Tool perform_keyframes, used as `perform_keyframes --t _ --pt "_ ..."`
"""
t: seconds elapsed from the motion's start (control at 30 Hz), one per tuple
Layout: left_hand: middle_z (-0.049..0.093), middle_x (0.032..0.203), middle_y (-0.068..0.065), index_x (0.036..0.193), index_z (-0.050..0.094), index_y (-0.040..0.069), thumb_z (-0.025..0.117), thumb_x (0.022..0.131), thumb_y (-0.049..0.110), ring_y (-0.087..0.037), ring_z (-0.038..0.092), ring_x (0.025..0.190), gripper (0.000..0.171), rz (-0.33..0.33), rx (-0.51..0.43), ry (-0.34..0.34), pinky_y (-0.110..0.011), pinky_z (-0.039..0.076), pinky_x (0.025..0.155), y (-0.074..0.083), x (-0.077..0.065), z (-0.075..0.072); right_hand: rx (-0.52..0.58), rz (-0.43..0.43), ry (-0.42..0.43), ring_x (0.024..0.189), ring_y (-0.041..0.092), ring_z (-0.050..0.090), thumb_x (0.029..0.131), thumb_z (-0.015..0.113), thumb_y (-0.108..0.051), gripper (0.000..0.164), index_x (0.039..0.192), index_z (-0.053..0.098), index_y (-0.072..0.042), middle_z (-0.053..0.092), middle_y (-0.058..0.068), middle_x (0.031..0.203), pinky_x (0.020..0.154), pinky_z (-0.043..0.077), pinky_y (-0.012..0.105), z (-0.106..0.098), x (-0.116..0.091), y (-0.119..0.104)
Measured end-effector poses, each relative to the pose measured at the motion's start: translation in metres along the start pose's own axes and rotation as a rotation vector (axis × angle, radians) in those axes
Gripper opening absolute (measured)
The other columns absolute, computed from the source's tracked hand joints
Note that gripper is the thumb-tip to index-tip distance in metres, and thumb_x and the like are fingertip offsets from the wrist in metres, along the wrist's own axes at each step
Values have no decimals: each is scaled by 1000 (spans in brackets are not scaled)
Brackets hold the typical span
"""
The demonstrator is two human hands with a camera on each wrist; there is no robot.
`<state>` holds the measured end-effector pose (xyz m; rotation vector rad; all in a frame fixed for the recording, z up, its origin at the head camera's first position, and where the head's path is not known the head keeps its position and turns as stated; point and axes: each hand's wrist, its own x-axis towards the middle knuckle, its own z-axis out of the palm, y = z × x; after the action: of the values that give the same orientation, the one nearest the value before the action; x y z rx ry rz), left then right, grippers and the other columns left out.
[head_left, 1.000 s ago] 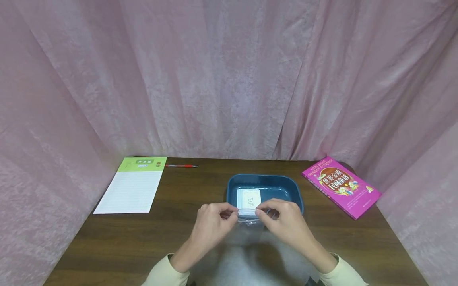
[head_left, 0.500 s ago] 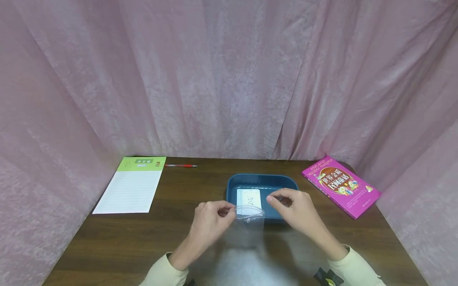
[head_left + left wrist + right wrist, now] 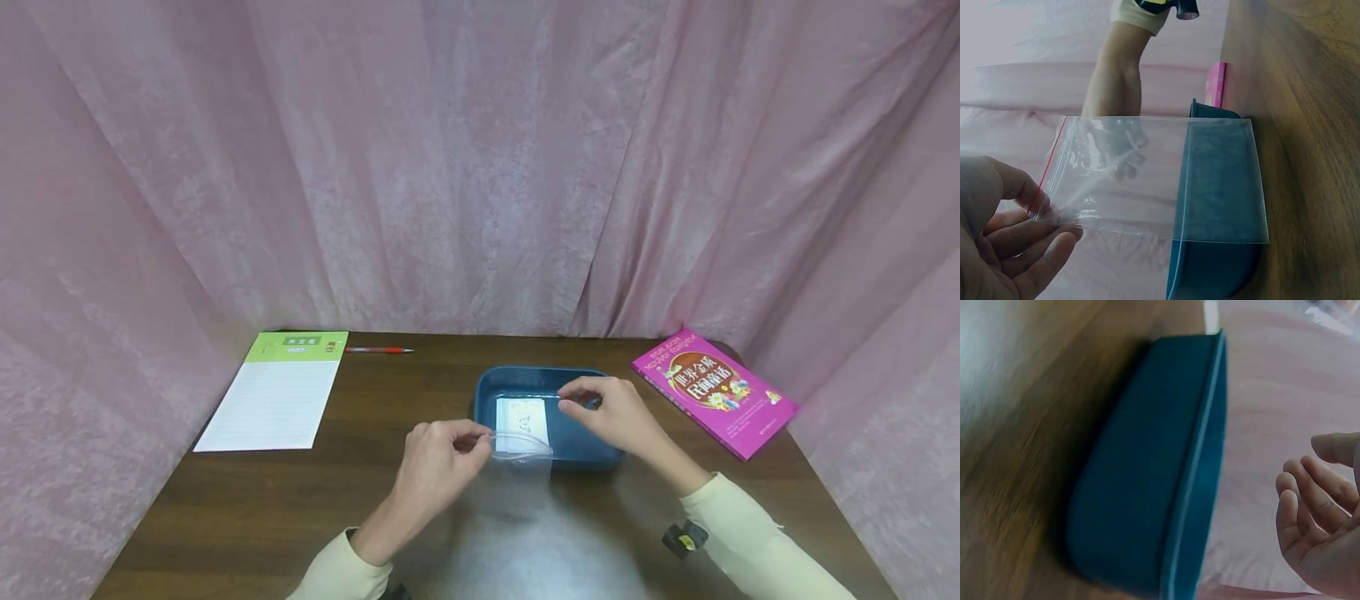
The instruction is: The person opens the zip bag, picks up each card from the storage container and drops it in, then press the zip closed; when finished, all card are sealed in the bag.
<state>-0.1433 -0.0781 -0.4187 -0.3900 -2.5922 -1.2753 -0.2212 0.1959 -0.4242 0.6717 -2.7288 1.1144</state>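
Observation:
My left hand point(image 3: 442, 462) pinches one top corner of a clear zip-lock bag point(image 3: 1141, 181) between thumb and fingers. The bag's mouth gapes slightly, a red line runs along it in the left wrist view, and nothing shows inside. It hangs in front of a dark blue tray point(image 3: 588, 446). A small stack of white cards point(image 3: 517, 412), the top one bearing dark marks, lies at the tray's left; the bag overlaps its near end. Over the tray's right half hovers my right hand point(image 3: 611, 412), fingers loosely bent, holding nothing in the right wrist view point(image 3: 1325, 519).
On the wooden table's left lies a lined notepad point(image 3: 273, 400) with a green top. Beside it is a red pen point(image 3: 378, 350). A pink book point(image 3: 716, 392) lies at the right. Pink curtains point(image 3: 480, 167) hang close behind and at both sides.
My right hand has let go of the bag's right side and moved right and forward over the tray. My left hand keeps its pinch and has hardly moved.

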Motion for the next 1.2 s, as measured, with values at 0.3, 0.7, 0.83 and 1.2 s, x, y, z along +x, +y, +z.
perform_keyframes --t 0.3,0.7,0.83,1.2 --pt "77 80 1 91 81 9 72 89 11 1 64 63 10 -2 -12 1 -20 52 57 -1 1 0 -4 43 -145 94 17 70 90 79 -19 23 111 76 -11 76 7 109 74 56 32 20 22 32" --pt "78 82 -1 94 81 7 72 90 11 -1 68 66 11 7 -32 -8 -19 54 61 -1 2 0 -74 40 -202 98 23 71 85 83 -15 29 112 76 -8 76 7 110 81 59 40 48 40 59" --pt "78 82 -1 94 81 7 72 90 11 0 67 66 11 8 -35 -10 -18 54 61 -1 1 1 -75 49 -212 96 22 71 83 84 -15 29 111 77 -8 76 7 110 79 59 40 54 43 64" --pt "77 80 0 92 81 8 73 89 11 1 68 65 10 48 -21 19 -18 54 61 1 2 0 -98 107 -238 99 24 71 79 89 -20 33 109 77 -12 75 7 114 84 59 43 64 49 71"
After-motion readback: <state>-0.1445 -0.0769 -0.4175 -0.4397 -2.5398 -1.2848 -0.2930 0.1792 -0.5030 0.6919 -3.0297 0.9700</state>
